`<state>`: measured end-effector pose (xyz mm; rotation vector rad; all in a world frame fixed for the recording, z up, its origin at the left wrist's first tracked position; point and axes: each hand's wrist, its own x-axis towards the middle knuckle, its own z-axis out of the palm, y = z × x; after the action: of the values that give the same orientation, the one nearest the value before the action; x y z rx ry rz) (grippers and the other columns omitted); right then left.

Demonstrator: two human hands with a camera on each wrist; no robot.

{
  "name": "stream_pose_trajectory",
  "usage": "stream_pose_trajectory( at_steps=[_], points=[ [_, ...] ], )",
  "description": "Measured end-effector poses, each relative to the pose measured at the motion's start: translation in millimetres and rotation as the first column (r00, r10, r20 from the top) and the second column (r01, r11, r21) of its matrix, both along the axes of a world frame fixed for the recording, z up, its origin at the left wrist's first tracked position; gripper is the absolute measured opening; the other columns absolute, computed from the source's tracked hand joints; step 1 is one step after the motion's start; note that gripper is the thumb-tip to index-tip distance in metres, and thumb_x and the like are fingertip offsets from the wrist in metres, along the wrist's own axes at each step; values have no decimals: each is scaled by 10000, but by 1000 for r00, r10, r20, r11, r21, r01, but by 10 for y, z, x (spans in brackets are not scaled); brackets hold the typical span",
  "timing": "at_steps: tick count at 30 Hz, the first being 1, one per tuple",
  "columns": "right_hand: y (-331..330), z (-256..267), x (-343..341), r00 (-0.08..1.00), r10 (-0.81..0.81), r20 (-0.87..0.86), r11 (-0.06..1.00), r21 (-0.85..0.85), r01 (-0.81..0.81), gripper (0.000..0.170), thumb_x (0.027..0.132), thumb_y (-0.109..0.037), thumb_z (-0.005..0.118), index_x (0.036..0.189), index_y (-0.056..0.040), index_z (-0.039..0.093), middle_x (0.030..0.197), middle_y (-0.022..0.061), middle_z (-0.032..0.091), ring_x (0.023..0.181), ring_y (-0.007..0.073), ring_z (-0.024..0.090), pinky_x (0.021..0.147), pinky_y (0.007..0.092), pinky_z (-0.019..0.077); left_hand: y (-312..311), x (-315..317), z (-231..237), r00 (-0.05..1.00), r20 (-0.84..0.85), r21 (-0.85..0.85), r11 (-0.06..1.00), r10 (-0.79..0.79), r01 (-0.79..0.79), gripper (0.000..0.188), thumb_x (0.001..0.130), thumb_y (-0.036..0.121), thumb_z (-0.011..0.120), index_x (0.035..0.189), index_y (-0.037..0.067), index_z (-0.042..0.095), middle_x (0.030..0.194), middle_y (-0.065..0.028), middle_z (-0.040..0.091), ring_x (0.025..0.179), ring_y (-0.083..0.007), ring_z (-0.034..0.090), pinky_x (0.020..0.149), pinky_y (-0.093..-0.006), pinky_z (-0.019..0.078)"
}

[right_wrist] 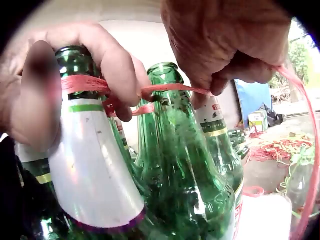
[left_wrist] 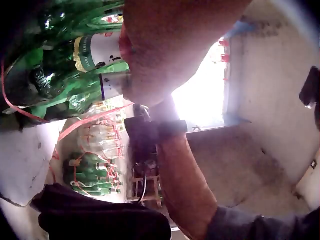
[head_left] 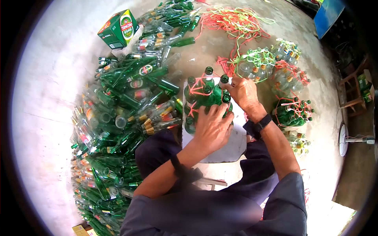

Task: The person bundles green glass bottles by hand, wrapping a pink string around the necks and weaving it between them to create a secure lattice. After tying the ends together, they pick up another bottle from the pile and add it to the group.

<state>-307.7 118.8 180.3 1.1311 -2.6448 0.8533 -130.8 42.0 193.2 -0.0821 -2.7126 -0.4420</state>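
Note:
Several green glass bottles stand upright in a bundle on a white-topped stand between the knees. Red plastic twine crisscrosses their necks. My left hand reaches over the near side of the bundle. In the right wrist view its thumb and fingers grip the neck of a white-labelled bottle, where the twine wraps round. On the far right side, my right hand pinches the red twine, stretched past the neck of a neighbouring bottle. A loose length of twine hangs from that hand.
A large heap of loose bottles covers the floor on the left, with a green carton at its far end. Tangled red and yellow-green twine lies ahead. Tied bottle bundles stand on the right, near a white fan.

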Motion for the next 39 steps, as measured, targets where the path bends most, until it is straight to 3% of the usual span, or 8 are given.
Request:
stream_pose_trajectory(
  at_steps=[9,11,16,20,28,33,36,39],
  points=[
    [145,-268,-168,980,172,99,954,-266,-140,315,910,-263,720,753,0,648,681,206,611,650,420,603,601,468,474,-20,-18,-5,1000,0,6,1000,-22,22,321,771,184,754,1052,90,632,1172,-79,603,1063,-287,560,923,-520,394],
    [155,-445,-212,947,170,273,947,-311,-81,300,920,-233,713,772,19,645,671,218,578,634,392,540,617,435,464,-32,-19,-7,1000,10,46,999,-29,28,344,772,172,750,1083,85,632,1178,-87,606,1068,-293,565,932,-519,392],
    [174,-625,-154,793,313,522,873,-487,-24,376,999,-281,616,804,36,668,624,89,567,626,139,444,616,370,425,-105,-34,69,995,51,126,989,-89,82,395,780,178,753,1134,60,622,1194,-112,616,1114,-314,566,958,-485,395],
    [249,-660,-98,723,240,648,940,-340,-7,356,987,-274,636,808,32,674,616,19,501,650,91,415,613,326,423,-210,-92,41,987,42,201,969,-153,142,417,798,200,767,1148,40,606,1206,-138,624,1136,-338,572,970,-448,411],
    [-26,-1071,-136,729,342,593,884,-466,-35,297,940,-211,660,790,44,668,555,91,477,569,102,407,567,343,422,-361,-139,35,977,12,312,929,-213,199,412,857,234,765,1162,23,586,1127,-155,652,1013,-351,634,867,-421,497],
    [-14,-900,-185,753,302,585,927,-366,-87,289,902,-246,712,824,32,723,538,158,511,518,126,393,540,361,430,-383,-228,82,977,44,379,908,-211,179,364,886,214,744,1142,9,587,1080,-175,674,941,-340,680,752,-394,543],
    [-37,-951,-237,757,252,603,950,-301,-77,318,877,-295,736,834,19,733,608,210,580,513,209,509,588,390,480,-465,-299,79,971,76,445,879,-226,170,336,896,193,729,1129,1,582,998,-172,696,904,-319,702,732,-387,552],
    [-64,-1142,-327,887,270,373,954,-230,-194,369,840,-355,760,802,11,730,715,249,637,612,351,628,653,434,519,-570,-372,63,984,126,490,871,-122,45,262,909,131,695,1107,6,579,988,-171,705,854,-286,715,758,-380,557]
  ],
)
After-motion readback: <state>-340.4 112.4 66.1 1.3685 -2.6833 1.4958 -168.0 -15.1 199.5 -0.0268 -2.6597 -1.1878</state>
